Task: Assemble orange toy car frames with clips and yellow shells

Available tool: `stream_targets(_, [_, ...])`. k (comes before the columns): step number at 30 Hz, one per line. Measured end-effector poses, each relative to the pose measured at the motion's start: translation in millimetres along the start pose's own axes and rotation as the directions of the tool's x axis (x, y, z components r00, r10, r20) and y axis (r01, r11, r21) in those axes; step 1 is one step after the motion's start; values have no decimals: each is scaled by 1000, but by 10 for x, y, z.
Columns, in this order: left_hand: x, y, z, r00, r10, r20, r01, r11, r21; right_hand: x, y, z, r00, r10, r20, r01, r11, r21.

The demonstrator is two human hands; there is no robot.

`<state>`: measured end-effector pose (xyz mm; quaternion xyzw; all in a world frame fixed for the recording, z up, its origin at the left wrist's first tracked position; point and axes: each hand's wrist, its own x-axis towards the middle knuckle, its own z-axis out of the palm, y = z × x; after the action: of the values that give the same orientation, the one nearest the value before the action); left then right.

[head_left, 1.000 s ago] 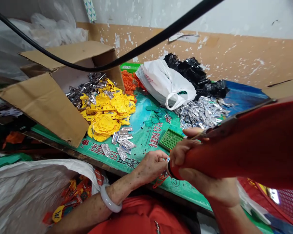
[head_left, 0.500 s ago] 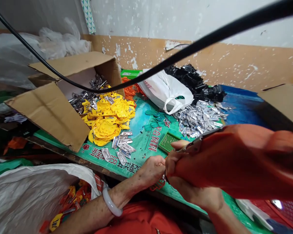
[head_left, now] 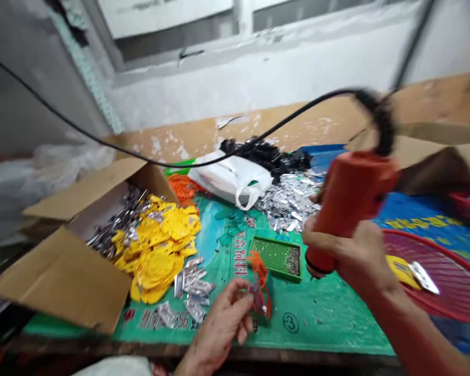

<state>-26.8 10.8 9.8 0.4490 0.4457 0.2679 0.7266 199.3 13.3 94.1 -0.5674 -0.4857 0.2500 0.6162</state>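
My left hand (head_left: 227,316), thumb and fingers closed, pinches a small orange plastic part (head_left: 259,269) just above the table's front. A darker red piece shows below it, blurred by motion. My right hand (head_left: 352,248) is wrapped around a red corded electric screwdriver (head_left: 342,196), held upright with its tip down over the green table cover. Between the hands and slightly behind them sits a shallow green tray (head_left: 268,259) with small dark screws at its right end. Flat silver metal pieces (head_left: 196,287) lie left of my left hand.
A cardboard box (head_left: 97,292) on its side spills dark metal pieces and yellow plastic parts (head_left: 160,261). Behind are a white plastic bag (head_left: 231,177), silver pieces (head_left: 290,201) and black parts (head_left: 258,156). A red basket (head_left: 446,266) stands right; a black cable (head_left: 160,164) crosses overhead.
The screwdriver has come off the part in my left hand, swinging upright and to the right with my right hand. My hands are now apart, and the view has tilted up.
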Motion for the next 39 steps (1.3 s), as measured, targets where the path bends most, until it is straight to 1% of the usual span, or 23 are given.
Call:
stream_targets(2, [11, -33, -25, 1000, 1, 30, 1, 998, -58, 53, 40, -69, 996, 71, -46, -74, 994, -76])
stream_targets(4, [12, -54, -7, 999, 0, 51, 7, 992, -129, 70, 59, -134, 991, 72, -116, -87, 987, -135])
stream_targets(6, [-21, -70, 41, 998, 22, 58, -10, 980, -201, 28, 70, -185, 989, 49, -137, -74, 979, -188])
stream_targets(7, [-49, -79, 67, 997, 41, 59, -26, 973, -231, -20, 76, -202, 989, 17, -147, -49, 975, -215])
stream_targets(9, [-114, -98, 109, 995, 79, 66, -58, 960, -272, -176, 93, -216, 972, -100, -214, 34, 955, -294])
stream_targets(11, [-173, -118, 137, 991, 110, 80, -81, 949, -306, -412, 125, -204, 923, -227, -311, 95, 917, -387])
stream_targets(12, [-196, -128, 148, 989, 124, 84, -91, 941, -326, -556, 149, -187, 918, -221, -329, 83, 919, -386])
stream_targets(13, [-214, -136, 160, 987, 140, 82, -103, 933, -346, -711, 181, -161, 937, -156, -314, 47, 943, -330])
stream_targets(14, [-225, -143, 172, 985, 156, 77, -118, 925, -362, -871, 219, -124, 964, -35, -264, -32, 968, -248])
stream_targets(15, [-231, -149, 187, 983, 172, 70, -135, 919, -370, -1025, 263, -77, 976, 91, -197, -120, 983, -138])
stream_targets(16, [-232, -156, 202, 979, 190, 67, -154, 919, -362, -1167, 309, -22, 970, 220, -102, -224, 974, -24])
stream_targets(17, [-230, -164, 220, 975, 211, 72, -174, 923, -342, -1289, 355, 36, 947, 317, -54, -312, 947, 79])
stream_targets(18, [-225, -175, 240, 969, 230, 87, -193, 930, -313, -1388, 398, 92, 932, 361, -12, -354, 919, 175])
stream_targets(19, [-220, -190, 261, 962, 246, 114, -207, 939, -276, -1463, 434, 137, 929, 370, -4, -356, 897, 263])
stream_targets(21, [-213, -223, 303, 945, 265, 193, -228, 954, -193, -1550, 487, 176, 925, 378, 20, -360, 863, 355])
stream_targets(24, [-217, -250, 352, 919, 245, 309, -230, 969, -85, -1586, 529, 115, 911, 406, 72, -397, 818, 415])
stream_targets(27, [-229, -215, 365, 908, 189, 375, -197, 980, -17, -1559, 533, 36, 903, 414, 113, -411, 758, 506])
stream_targets(28, [-226, -196, 362, 908, 175, 382, -184, 983, -12, -1534, 523, 25, 895, 422, 141, -429, 734, 526])
stream_targets(30, [-203, -170, 350, 919, 168, 357, -163, 986, -43, -1462, 488, 26, 877, 439, 197, -470, 694, 546])
stream_targets(34, [-91, -231, 315, 951, 164, 262, -119, 977, -178, -1283, 447, 67, 870, 421, 258, -490, 675, 551])
stream_targets(37, [48, -284, 288, 961, 93, 262, -35, 975, -219, -1216, 597, 123, 865, 438, 244, -491, 647, 583])
stream_targets(38, [105, -275, 282, 957, 41, 288, 26, 974, -224, -1207, 697, 149, 867, 451, 212, -477, 631, 611])
stream_targets(39, [166, -250, 278, 945, -41, 324, 121, 965, -231, -1196, 817, 178, 866, 463, 191, -467, 609, 641])
